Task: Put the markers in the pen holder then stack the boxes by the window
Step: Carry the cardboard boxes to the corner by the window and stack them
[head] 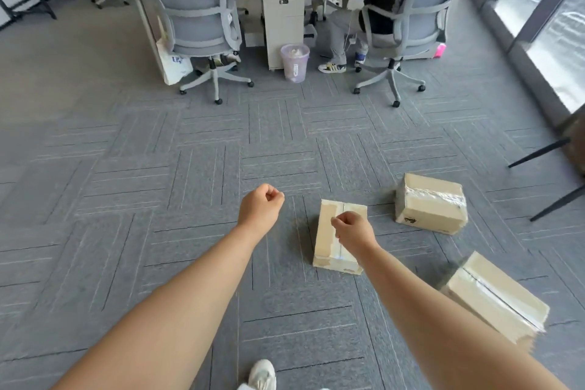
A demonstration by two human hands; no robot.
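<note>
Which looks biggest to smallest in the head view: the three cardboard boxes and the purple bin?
1. Nearest box
2. Far right box and middle box, too alike to rank
3. Purple bin, though farthest away

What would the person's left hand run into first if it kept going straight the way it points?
Probably nothing soon. The closed left hand points ahead over bare grey carpet; the first thing in that line seems to be the lilac plastic waste bin by the white drawer cabinet, though depth is hard to judge.
</note>
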